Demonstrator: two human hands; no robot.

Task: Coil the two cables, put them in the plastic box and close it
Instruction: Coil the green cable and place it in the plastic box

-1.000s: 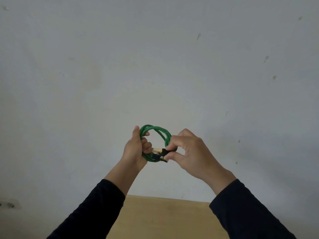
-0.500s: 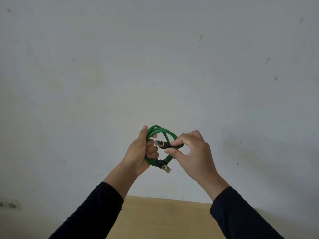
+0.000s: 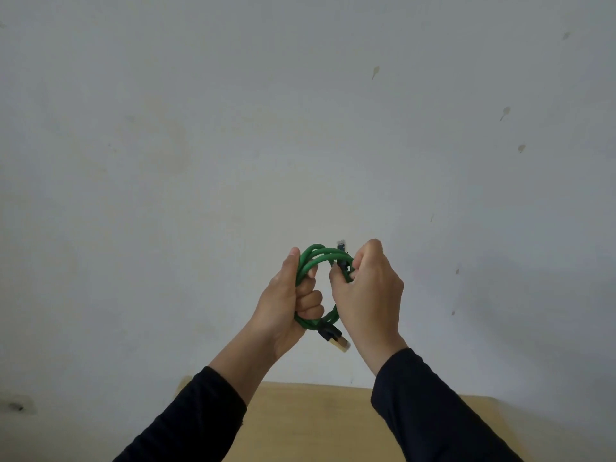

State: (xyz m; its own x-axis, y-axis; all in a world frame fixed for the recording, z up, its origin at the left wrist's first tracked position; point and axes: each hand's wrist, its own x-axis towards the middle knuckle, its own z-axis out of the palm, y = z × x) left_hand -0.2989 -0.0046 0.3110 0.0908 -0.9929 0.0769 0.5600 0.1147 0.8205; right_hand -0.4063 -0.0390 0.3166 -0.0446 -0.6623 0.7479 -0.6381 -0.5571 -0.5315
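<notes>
While both hands grip it: the green cable (image 3: 320, 258) loops stay bunched.
left hand (image 3: 290, 305): fisted round coil.
right hand (image 3: 366, 291): pinching the top plug (image 3: 341, 247).
risk: loose lower plug (image 3: 336, 338) could unspool a loop.

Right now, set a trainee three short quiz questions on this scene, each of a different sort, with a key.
1. True or false: the green cable lies flat on the wooden table.
2. Which hand pinches the coil beside the upper plug? A left hand, B right hand.
3. Fill in: the gold-tipped plug hangs ____ the coil.

Key: 1 false, both hands hold it up before the wall; 2 B; 3 below.
</notes>
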